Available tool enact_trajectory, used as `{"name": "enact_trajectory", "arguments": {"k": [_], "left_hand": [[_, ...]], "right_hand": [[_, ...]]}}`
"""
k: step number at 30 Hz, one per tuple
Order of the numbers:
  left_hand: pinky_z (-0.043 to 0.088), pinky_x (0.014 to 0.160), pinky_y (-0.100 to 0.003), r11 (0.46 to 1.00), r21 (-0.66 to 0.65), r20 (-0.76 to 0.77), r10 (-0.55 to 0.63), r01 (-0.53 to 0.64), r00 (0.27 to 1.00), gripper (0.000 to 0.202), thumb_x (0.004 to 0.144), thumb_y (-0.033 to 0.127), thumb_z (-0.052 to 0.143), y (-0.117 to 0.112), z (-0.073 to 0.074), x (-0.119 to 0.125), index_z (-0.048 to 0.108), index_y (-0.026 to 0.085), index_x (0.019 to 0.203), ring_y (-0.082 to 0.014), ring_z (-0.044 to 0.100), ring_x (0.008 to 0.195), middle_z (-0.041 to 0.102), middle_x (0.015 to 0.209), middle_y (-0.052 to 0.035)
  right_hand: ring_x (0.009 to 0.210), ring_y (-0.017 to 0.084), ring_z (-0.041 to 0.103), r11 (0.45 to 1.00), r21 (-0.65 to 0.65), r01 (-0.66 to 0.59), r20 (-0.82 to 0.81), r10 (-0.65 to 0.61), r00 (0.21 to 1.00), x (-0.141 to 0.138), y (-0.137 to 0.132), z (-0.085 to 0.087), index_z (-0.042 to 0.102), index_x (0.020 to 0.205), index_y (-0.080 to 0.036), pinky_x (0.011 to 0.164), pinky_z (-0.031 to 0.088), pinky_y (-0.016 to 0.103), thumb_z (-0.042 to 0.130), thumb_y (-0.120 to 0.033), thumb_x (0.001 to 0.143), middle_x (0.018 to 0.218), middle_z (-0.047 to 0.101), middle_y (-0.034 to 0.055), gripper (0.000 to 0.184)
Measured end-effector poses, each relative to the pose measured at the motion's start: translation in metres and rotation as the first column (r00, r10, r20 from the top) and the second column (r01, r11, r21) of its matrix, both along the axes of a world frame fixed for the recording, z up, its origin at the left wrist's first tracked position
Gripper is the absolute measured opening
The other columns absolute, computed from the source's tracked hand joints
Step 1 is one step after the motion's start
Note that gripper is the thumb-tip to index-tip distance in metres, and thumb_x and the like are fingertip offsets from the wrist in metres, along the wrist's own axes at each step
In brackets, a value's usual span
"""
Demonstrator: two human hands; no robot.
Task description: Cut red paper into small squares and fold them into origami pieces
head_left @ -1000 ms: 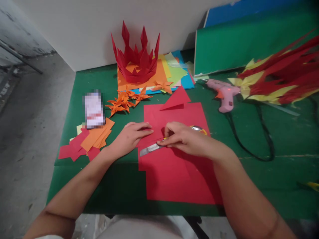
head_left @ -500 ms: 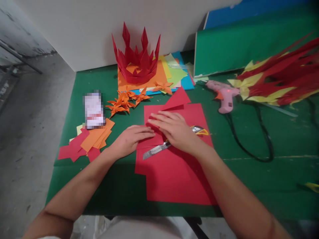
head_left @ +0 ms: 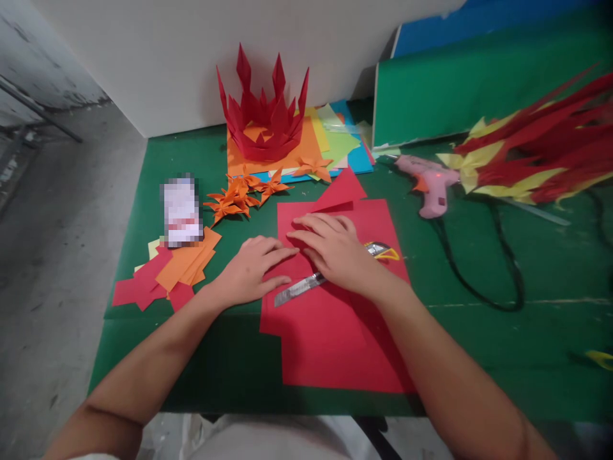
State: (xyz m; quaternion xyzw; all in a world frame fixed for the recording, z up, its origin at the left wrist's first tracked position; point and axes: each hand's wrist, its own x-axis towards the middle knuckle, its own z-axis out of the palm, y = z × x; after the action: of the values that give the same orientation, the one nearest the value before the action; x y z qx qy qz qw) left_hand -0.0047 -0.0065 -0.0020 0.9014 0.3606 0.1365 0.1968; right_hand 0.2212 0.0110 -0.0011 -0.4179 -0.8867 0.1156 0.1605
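Observation:
Several sheets of red paper (head_left: 340, 345) lie stacked on the green table. My left hand (head_left: 251, 271) rests at their left edge, its fingers out flat and the thumb apart, pointing at the knife blade. Just to its right, my right hand (head_left: 330, 246) lies over the red paper with fingers stretched and slightly spread. Beneath that hand passes a utility knife (head_left: 299, 289), its long blade sticking out to the left and its yellow-trimmed end to the right; the middle is hidden. A red folded triangle of paper (head_left: 342, 190) lies at the top of the stack.
A red paper crown (head_left: 268, 144) stands at the back on coloured sheets. Orange paper flowers (head_left: 234, 199), a blurred-out phone (head_left: 182, 211) and paper strips (head_left: 184, 265) lie left. At right are a pink glue gun (head_left: 433, 182) with its black cord and red-and-yellow paper streamers (head_left: 531, 147).
My left thumb has come out from the red paper and now lies spread over it, near the blade. The small red piece beside it looks flatter. My right hand has barely shifted.

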Motion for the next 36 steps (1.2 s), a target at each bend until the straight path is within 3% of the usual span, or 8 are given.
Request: {"name": "enact_trajectory", "arguments": {"k": [7,12,15,21,24,27,31,36], "left_hand": [[0.045,0.100,-0.045,0.998,-0.036,0.079,0.052,-0.050,0.995,0.045,0.092,0.036,0.055,0.001,0.000,0.001,0.051,0.022,0.135,-0.0269,0.052,0.116,0.052,0.125,-0.0136],[0.048,0.100,-0.040,0.993,-0.104,0.215,0.068,-0.046,0.974,0.043,0.090,0.020,0.055,0.001,0.001,0.000,0.051,0.022,0.133,-0.0230,0.054,0.115,0.051,0.121,-0.0120],[0.049,0.098,-0.039,0.988,-0.141,0.241,0.097,-0.064,0.966,0.044,0.090,0.011,0.051,0.001,0.003,-0.001,0.052,0.024,0.131,-0.0208,0.055,0.113,0.053,0.119,-0.0103],[0.053,0.087,-0.033,0.989,-0.099,0.259,0.135,-0.112,0.957,0.029,0.091,0.007,0.045,0.000,0.004,0.001,0.067,0.020,0.105,-0.0159,0.061,0.095,0.057,0.112,-0.0084],[0.052,0.088,-0.033,0.992,-0.029,0.130,0.128,-0.126,0.983,0.028,0.090,0.007,0.044,-0.003,0.014,0.000,0.068,0.016,0.098,-0.0162,0.061,0.093,0.055,0.120,-0.0113],[0.053,0.083,-0.032,0.979,0.002,-0.140,0.202,-0.203,0.969,0.034,0.085,0.002,0.041,-0.008,0.034,-0.006,0.066,0.017,0.101,-0.0186,0.062,0.092,0.058,0.110,-0.0099],[0.040,0.050,-0.026,0.966,0.028,-0.542,0.230,-0.257,0.808,0.027,0.077,0.001,0.044,-0.014,0.062,-0.023,0.065,0.015,0.086,-0.0175,0.058,0.066,0.061,0.092,-0.0094],[0.026,0.045,-0.026,0.933,0.042,-0.680,0.289,-0.357,0.674,0.018,0.072,0.002,0.053,-0.014,0.075,-0.037,0.063,0.017,0.072,-0.0216,0.058,0.059,0.066,0.071,-0.0086]], "right_hand": [[0.109,0.026,0.058,0.994,-0.100,0.041,-0.106,-0.052,0.993,0.001,0.001,0.001,0.059,0.110,-0.021,0.090,0.039,0.041,0.043,-0.019,0.094,0.113,0.067,0.0108,0.023],[0.126,0.028,0.050,0.991,-0.129,0.026,-0.093,-0.038,0.995,0.001,0.001,0.005,0.054,0.127,-0.024,0.099,0.036,0.046,0.040,-0.016,0.093,0.134,0.061,0.0104,0.037],[0.129,0.027,0.049,0.990,-0.144,0.001,-0.083,-0.013,0.997,0.000,0.001,0.007,0.055,0.127,-0.024,0.102,0.034,0.047,0.038,-0.013,0.093,0.132,0.063,0.0090,0.039],[0.116,0.028,0.056,0.984,-0.174,0.032,-0.085,-0.047,0.995,0.000,0.001,0.008,0.058,0.118,-0.023,0.096,0.039,0.046,0.042,-0.013,0.091,0.122,0.065,0.0103,0.034],[0.123,0.028,0.051,0.983,-0.185,0.017,-0.079,-0.032,0.996,0.000,0.001,0.009,0.056,0.125,-0.023,0.099,0.039,0.046,0.042,-0.013,0.090,0.129,0.062,0.0105,0.039],[0.120,0.028,0.051,0.981,-0.195,0.014,-0.062,-0.027,0.998,-0.001,0.001,0.010,0.057,0.125,-0.024,0.096,0.039,0.045,0.040,-0.013,0.091,0.128,0.062,0.0092,0.039],[0.111,0.030,0.052,0.980,-0.183,0.073,-0.039,-0.081,0.996,0.000,0.003,0.009,0.060,0.119,-0.025,0.087,0.042,0.044,0.044,-0.017,0.091,0.119,0.062,0.0108,0.034],[0.097,0.028,0.059,0.966,-0.242,0.086,-0.155,-0.126,0.980,0.003,0.003,0.008,0.060,0.103,-0.022,0.082,0.046,0.043,0.048,-0.020,0.088,0.099,0.066,0.0103,0.020]]}}
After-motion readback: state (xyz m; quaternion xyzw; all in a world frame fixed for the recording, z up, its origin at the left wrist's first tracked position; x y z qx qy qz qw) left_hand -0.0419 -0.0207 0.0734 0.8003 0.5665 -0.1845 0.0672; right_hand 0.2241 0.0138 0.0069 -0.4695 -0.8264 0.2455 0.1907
